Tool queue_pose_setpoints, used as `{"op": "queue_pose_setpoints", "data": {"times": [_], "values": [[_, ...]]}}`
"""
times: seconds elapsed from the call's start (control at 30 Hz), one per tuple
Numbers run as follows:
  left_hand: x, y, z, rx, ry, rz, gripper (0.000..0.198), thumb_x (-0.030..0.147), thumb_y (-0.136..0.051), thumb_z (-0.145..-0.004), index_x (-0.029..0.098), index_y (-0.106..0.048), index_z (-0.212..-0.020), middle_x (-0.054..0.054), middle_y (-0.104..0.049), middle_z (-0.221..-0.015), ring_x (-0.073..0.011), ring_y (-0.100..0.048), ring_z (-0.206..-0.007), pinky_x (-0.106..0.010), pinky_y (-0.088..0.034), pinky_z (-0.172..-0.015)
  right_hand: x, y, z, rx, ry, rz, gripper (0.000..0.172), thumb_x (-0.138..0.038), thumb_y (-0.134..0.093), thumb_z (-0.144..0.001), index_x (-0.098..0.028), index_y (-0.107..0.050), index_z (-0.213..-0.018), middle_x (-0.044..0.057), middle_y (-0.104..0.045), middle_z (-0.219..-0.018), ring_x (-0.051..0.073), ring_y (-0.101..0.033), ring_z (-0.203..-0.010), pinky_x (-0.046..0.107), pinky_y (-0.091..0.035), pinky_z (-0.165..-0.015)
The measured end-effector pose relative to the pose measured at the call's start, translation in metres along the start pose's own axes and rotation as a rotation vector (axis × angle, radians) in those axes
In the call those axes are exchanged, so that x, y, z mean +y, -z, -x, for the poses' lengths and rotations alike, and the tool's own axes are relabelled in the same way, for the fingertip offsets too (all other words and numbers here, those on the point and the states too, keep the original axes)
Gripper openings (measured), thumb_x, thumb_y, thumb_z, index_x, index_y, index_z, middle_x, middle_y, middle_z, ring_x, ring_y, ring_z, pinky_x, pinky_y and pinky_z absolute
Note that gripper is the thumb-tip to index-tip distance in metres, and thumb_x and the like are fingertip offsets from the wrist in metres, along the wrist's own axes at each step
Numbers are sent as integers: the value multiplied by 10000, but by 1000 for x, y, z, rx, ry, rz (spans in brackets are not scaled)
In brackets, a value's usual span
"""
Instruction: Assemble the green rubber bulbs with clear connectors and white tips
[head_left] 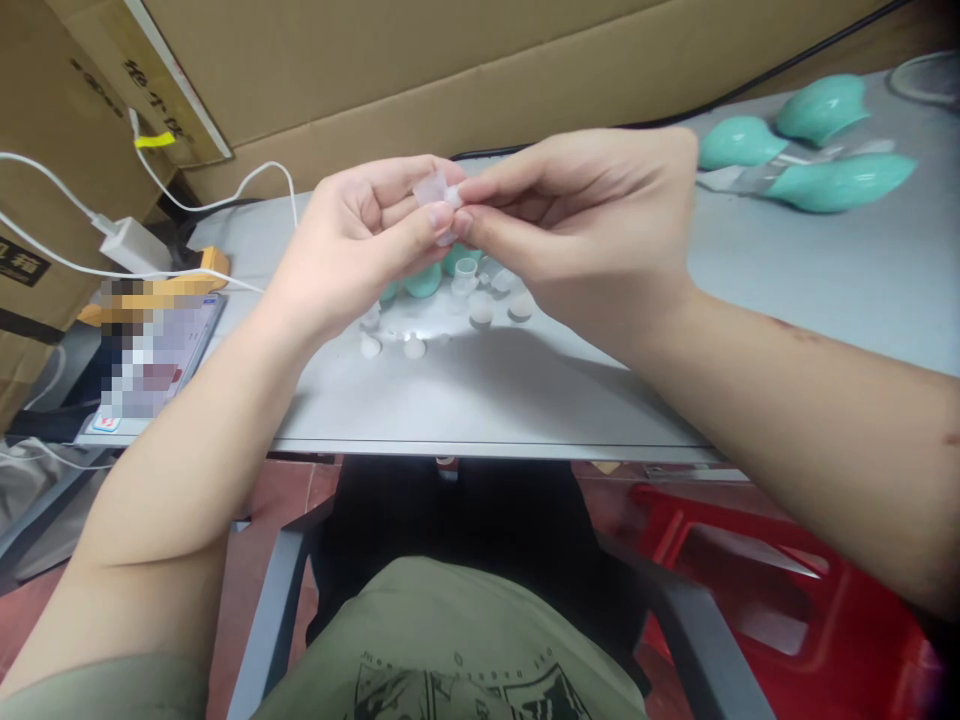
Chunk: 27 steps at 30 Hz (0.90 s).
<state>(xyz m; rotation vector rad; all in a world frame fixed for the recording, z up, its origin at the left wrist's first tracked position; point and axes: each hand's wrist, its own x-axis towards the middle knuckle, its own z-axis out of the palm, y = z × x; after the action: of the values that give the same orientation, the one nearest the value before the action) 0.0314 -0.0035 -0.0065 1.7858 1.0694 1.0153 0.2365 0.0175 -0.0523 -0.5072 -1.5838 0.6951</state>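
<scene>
Both hands meet above the grey table. My left hand (pixel 367 225) pinches a translucent white plastic piece (pixel 430 190) between thumb and fingers. Against it, my right hand (pixel 570 205) pinches a small white part (pixel 453 196) with thumb and forefinger; the fingertips partly hide where the two pieces touch. Below the hands lie several small white round pieces (pixel 481 310), a clear cup-like piece (pixel 465 272) and mint-green rounded parts (pixel 424 281), partly covered by the hands.
Mint-green glossy shells (pixel 844 183) with clear parts lie at the table's (pixel 787 300) back right. At left are a blurred phone-like device (pixel 161 360), a white charger (pixel 135 245) and cables. Cardboard (pixel 420 80) stands behind; a red stool (pixel 847 600) is below right.
</scene>
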Motion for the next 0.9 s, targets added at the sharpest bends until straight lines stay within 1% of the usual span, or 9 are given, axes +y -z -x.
{"op": "queue_pose_setpoints", "data": {"times": [0.1,0.17,0.33,0.43,0.5,0.6,0.67,0.8,0.9], "values": [[2,0,1,16,9,-23,200,287,-721,-1110,251,-815,-1283,-47,-896,-1307,-252,-858,-1256,-404,-724,-1109,1,0,-1,15,8,12,160,-339,-991,-963,-260,-873,-889,29,-879,-993,223,-832,-936,396,-671,-882],[3,-1,2,25,-4,-34,193,276,-714,-1107,242,-820,-1265,-45,-892,-1256,-243,-856,-1185,-404,-720,-1077,1,1,-4,21,13,14,201,-356,-1002,-947,-250,-856,-858,30,-868,-945,208,-815,-876,378,-665,-832],[-2,-4,-1,15,-91,-75,71,271,-774,-1087,211,-811,-1095,-52,-864,-1096,-225,-819,-1010,-390,-694,-973,0,12,-13,-155,-105,-9,313,-435,-1050,-913,-226,-820,-879,40,-854,-947,178,-784,-827,351,-689,-821],[-14,-1,-7,12,-161,-144,184,387,-837,-1084,210,-795,-1053,-47,-821,-987,-240,-820,-950,-372,-671,-869,0,20,-17,-225,-138,57,334,-473,-1011,-970,-219,-805,-899,26,-809,-908,151,-736,-797,326,-653,-795],[-23,2,-10,-7,-186,-187,286,495,-881,-1072,224,-791,-1055,-32,-781,-910,-244,-811,-892,-354,-640,-784,1,23,-18,-244,-103,117,252,-366,-968,-1000,-218,-798,-887,1,-769,-853,124,-677,-749,293,-581,-736],[-29,5,-11,-24,-193,-224,361,589,-898,-1064,244,-796,-1093,-25,-762,-871,-231,-771,-818,-347,-605,-721,3,24,-20,-267,-51,231,147,-148,-851,-989,-216,-772,-885,-28,-731,-824,102,-614,-731,268,-510,-718],[-28,6,-10,-32,-194,-237,379,619,-879,-1078,250,-797,-1108,-35,-781,-891,-228,-756,-819,-360,-618,-740,2,23,-20,-265,-32,337,157,-125,-802,-988,-225,-741,-884,-25,-712,-844,116,-613,-766,278,-522,-767],[-21,1,-7,-43,-183,-233,369,605,-809,-1131,236,-799,-1147,-70,-835,-1012,-253,-793,-937,-403,-684,-857,-3,20,-19,-267,-24,480,180,-256,-761,-1052,-265,-648,-912,25,-693,-947,211,-696,-957,359,-583,-975],[-15,-4,-5,-21,-163,-246,341,546,-761,-1164,208,-801,-1165,-80,-842,-1043,-267,-824,-998,-417,-703,-891,-6,19,-18,-273,-55,522,207,-329,-746,-1054,-273,-583,-940,52,-698,-1008,264,-725,-1061,414,-596,-1073]]}}
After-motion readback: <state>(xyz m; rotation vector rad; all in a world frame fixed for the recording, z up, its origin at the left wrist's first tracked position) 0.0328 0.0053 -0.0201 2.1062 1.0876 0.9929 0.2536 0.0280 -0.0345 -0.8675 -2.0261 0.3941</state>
